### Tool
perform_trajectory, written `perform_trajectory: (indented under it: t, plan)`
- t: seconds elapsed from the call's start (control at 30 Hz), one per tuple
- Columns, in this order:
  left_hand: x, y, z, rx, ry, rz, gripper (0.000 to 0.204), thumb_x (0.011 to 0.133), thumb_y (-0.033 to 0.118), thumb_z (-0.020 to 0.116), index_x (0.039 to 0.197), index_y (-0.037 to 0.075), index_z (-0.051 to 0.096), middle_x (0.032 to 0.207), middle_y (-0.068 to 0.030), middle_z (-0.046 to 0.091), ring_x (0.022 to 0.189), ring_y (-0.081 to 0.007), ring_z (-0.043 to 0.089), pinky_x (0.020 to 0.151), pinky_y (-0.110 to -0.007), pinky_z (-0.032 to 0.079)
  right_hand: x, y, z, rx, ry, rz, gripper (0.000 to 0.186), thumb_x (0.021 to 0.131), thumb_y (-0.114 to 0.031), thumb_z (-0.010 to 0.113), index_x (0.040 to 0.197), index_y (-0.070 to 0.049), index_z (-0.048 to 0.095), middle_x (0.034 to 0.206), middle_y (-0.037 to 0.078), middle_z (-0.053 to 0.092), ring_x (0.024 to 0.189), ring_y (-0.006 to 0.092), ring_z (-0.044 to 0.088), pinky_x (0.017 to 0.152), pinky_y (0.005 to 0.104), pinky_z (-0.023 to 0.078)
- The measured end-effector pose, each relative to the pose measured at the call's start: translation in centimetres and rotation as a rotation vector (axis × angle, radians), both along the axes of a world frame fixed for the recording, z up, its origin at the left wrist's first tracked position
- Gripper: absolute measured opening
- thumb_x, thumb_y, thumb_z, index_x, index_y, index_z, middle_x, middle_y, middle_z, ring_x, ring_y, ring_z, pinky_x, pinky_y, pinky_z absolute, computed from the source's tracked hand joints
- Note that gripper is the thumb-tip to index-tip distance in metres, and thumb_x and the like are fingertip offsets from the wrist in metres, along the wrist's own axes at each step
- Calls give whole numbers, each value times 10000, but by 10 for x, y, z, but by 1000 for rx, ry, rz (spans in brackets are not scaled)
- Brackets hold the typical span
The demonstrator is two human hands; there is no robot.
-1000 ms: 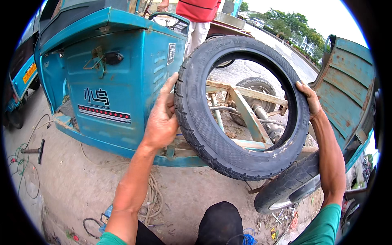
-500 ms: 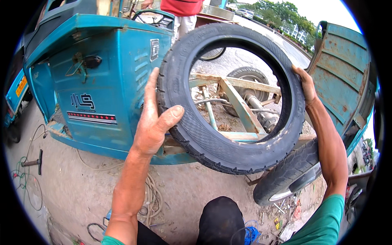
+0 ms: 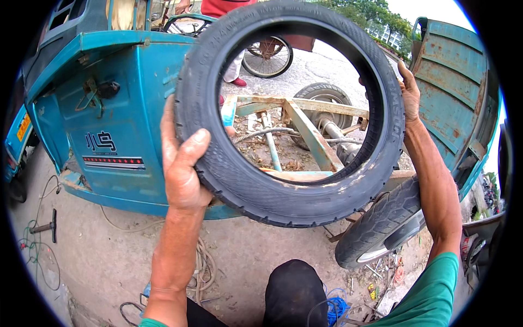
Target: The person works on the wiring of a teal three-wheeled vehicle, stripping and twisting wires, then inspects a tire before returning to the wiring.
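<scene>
A bare black tire [image 3: 305,206], with no rim in it, is held up in front of me, its side facing me. My left hand [image 3: 185,169] grips its left edge, the thumb on the sidewall and fingers round the tread. Opposite, my right hand [image 3: 409,95] clasps the right edge, some of its fingers hidden behind the rubber. Through the opening I see a rusty, pale blue vehicle frame [image 3: 310,133] and a rear wheel [image 3: 327,98] on its axle. Below the tire, at the right, a nearer wheel [image 3: 376,229] leans outward beside the frame.
At left stands a blue vehicle cab [image 3: 120,109]; a rusty blue panel [image 3: 449,82] rises at right. On the dirt ground lie a T-shaped tool [image 3: 49,226], a coiled hose [image 3: 202,267] and blue cord [image 3: 338,309]. A person in red [image 3: 220,6] stands beyond the cab.
The tire has come closer and shifted left and up, with both hands still gripping it. My left hand moved left with it. A bicycle wheel and a red shoe now show through the opening.
</scene>
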State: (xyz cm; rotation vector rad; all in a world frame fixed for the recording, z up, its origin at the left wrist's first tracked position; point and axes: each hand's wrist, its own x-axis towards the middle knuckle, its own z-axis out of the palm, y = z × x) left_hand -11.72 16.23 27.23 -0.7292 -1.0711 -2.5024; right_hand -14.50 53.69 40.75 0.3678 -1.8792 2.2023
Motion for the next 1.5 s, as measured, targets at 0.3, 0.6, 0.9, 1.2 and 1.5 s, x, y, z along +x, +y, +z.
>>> perform_trajectory:
  t: [0.3, 0.6, 0.9, 1.2, 1.5]
  plan:
    - [8, -9, 7, 0, 75, 163, 726, 925, 147, 491, 1528, 23, 107, 1162, -283, 581, 953, -321, 705, 668, -389, 668, 7, -30, -7, 59, -68, 81, 799, 959, -648, 364, 1321, 41, 546, 1124, 267, 658, 926, 259, 727, 612, 288, 654]
    - [20, -14, 17, 7, 109, 220, 781, 875, 119, 504, 1532, 5, 98, 1227, -258, 547, 955, -301, 697, 739, -364, 640, 12, -37, -6, 85, -116, 94, 762, 983, -637, 313, 1266, 20, 574, 946, 193, 691, 768, 220, 728, 609, 281, 650]
    - [23, -14, 13, 24, 159, 223, 837, 858, 190, 521, 1547, 21, 77, 1348, -216, 482, 1014, -292, 673, 824, -372, 605, 18, -42, -7, -17, -43, 180, 762, 976, -635, 345, 1280, 36, 540, 963, 174, 661, 804, 230, 717, 610, 313, 654]
    - [36, -10, 13, -92, 277, 426, 867, 883, 376, 558, 1561, 148, 69, 1284, -268, 533, 1061, -300, 657, 917, -393, 583, 24, -43, 8, 84, 153, 171, 833, 944, -665, 367, 1400, 27, 447, 948, 126, 642, 810, 189, 664, 703, 284, 609]
    - [-8, -6, 0, -195, 385, 385, 1049, 796, 261, 681, 1554, 14, 1, 1492, -192, 286, 1352, -274, 372, 1135, -407, 338, 19, -13, 10, 181, 195, -97, 812, 933, -694, 379, 1321, -3, 558, 1084, 166, 689, 935, 209, 699, 722, 297, 634]
